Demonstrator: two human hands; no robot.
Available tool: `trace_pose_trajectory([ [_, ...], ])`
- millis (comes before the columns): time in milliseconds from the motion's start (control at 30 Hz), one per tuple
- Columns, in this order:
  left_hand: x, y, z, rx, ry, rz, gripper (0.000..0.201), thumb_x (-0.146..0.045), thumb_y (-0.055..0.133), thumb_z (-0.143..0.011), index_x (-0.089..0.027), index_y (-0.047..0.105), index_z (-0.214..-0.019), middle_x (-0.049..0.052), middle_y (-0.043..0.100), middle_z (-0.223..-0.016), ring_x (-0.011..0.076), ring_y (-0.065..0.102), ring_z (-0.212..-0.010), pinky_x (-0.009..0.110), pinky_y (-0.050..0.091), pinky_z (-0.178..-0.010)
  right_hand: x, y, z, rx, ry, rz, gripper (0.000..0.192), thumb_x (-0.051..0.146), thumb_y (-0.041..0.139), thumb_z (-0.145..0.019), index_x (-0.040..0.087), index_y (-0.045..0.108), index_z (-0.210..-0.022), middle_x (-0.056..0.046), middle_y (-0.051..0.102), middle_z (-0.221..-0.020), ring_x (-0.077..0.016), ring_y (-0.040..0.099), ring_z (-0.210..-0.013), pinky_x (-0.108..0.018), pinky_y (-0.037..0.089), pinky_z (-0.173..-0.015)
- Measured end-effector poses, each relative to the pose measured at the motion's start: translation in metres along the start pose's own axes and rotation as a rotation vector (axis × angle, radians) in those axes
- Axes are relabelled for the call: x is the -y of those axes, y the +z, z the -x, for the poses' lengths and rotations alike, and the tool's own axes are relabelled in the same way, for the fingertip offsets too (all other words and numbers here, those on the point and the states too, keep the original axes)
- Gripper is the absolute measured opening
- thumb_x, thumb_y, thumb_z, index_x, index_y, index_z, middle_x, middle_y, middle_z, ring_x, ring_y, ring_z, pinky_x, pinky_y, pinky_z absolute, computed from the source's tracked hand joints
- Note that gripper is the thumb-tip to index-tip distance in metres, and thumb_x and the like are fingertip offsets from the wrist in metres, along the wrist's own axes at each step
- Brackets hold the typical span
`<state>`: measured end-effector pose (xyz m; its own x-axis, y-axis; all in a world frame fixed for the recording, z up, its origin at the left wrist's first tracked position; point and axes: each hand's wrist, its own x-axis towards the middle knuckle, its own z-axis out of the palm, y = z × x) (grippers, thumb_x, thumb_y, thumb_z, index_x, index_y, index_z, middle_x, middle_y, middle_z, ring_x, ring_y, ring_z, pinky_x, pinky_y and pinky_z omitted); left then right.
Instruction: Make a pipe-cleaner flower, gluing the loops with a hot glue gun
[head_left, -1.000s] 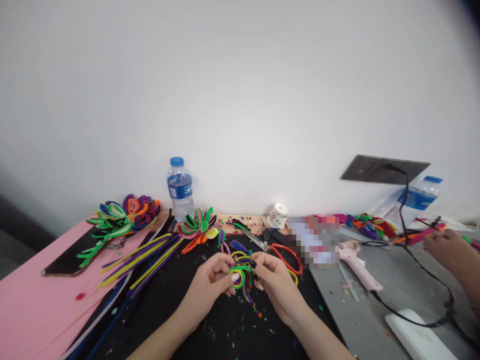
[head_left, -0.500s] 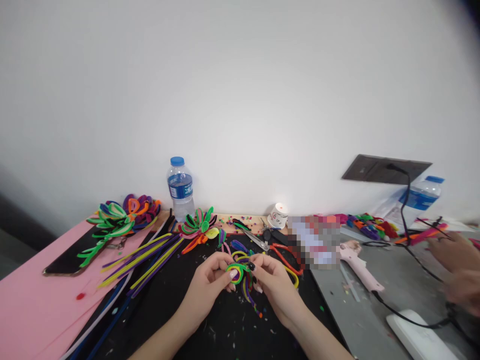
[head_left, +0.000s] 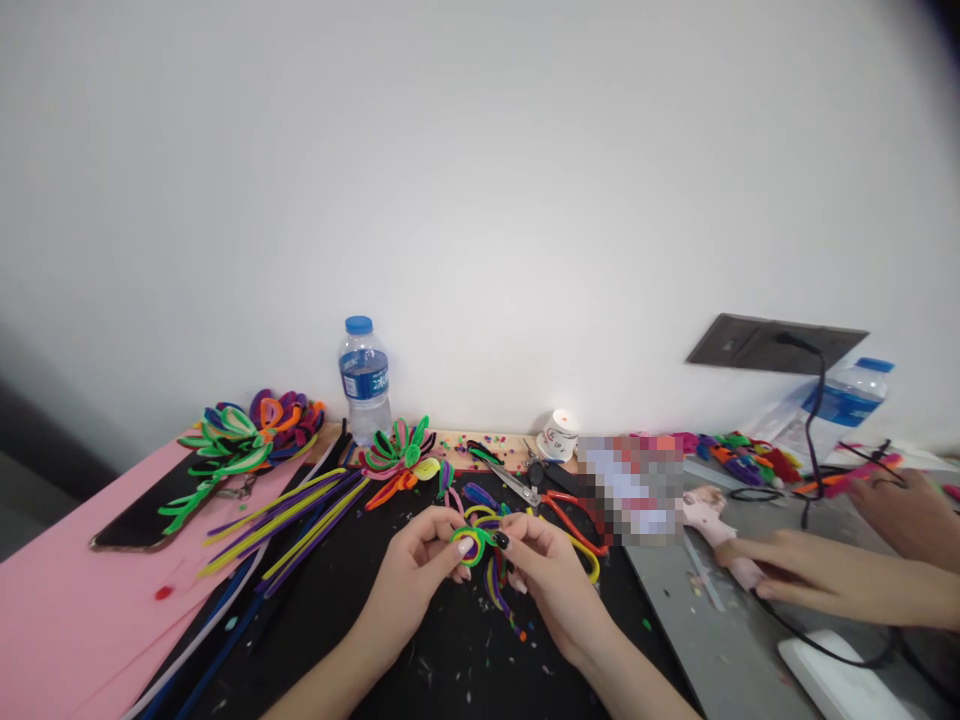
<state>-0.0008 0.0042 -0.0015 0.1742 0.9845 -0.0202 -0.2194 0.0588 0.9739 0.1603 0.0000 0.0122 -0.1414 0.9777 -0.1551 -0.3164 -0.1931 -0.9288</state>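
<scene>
Fingers (head_left: 442,519) of the left hand (head_left: 420,563) pinched a fuzzy, round pipe-cleaner coil (head_left: 477,552), ringed green and yellow around purple, above the black worktop (head_left: 420,665); the right hand (head_left: 551,570) gripped its green strand. Straight, velvety yellow and purple pipe cleaners (head_left: 311,533) fanned leftward; scissors (head_left: 520,488) showed shiny blades and smooth red loops.

A small round coil of fuzzy stems (head_left: 475,552), green outside with yellow and purple within, faces the viewer in the left hand (head_left: 418,556), partly covered by its thumb, a green strand running to the right hand's (head_left: 550,572) fingertips.
</scene>
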Motion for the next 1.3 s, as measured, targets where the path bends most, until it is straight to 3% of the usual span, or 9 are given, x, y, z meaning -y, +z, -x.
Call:
trace_pose_trajectory([
  [367, -0.0016, 0.0006, 0.0003, -0.039, 0.005, 0.013, 0.017, -0.028, 0.066, -0.072, -0.018, 0.056, -0.081, -0.004, 0.055, -0.065, 0.0111, 0.054, -0.054, 0.023, 0.044, -0.053, -0.0015, 0.0003, 0.0011, -0.004, -0.081, 0.203, 0.022, 0.030, 0.067, -0.070, 0.016, 0.052, -0.061, 0.000, 0.051, -0.078, -0.0070, 0.034, -0.051, -0.021, 0.025, -0.044],
  [667, 0.0004, 0.0010, 0.0004, -0.042, -0.020, 0.087, 0.018, -0.028, 0.067, -0.071, -0.018, 0.057, -0.081, -0.004, 0.056, -0.067, 0.0108, 0.054, -0.055, 0.023, 0.043, -0.054, -0.0011, 0.0054, 0.0069, 0.040, -0.313, 0.455, 0.017, 0.020, 0.053, -0.080, 0.019, 0.046, -0.064, -0.003, 0.050, -0.080, -0.0173, 0.048, -0.076, -0.027, 0.037, -0.066],
  [1100, -0.0027, 0.0013, 0.0012, -0.023, 0.011, 0.029, 0.014, -0.026, 0.064, -0.074, -0.018, 0.054, -0.081, -0.005, 0.053, -0.064, 0.0104, 0.054, -0.054, 0.022, 0.043, -0.053, 0.0004, 0.0074, 0.0088, 0.012, -0.328, 0.504, 0.018, 0.017, 0.052, -0.079, 0.020, 0.044, -0.063, -0.002, 0.048, -0.080, -0.0166, 0.047, -0.073, -0.027, 0.035, -0.060],
  [1300, 0.0016, -0.0015, 0.0008, -0.011, 0.066, -0.020, 0.011, -0.024, 0.062, -0.076, -0.018, 0.055, -0.082, -0.005, 0.054, -0.064, 0.0105, 0.055, -0.055, 0.023, 0.044, -0.054, -0.0015, -0.0002, 0.0040, 0.027, -0.208, 0.378, 0.024, 0.029, 0.054, -0.081, 0.018, 0.046, -0.061, -0.001, 0.050, -0.081, -0.0094, 0.040, -0.056, -0.023, 0.029, -0.048],
])
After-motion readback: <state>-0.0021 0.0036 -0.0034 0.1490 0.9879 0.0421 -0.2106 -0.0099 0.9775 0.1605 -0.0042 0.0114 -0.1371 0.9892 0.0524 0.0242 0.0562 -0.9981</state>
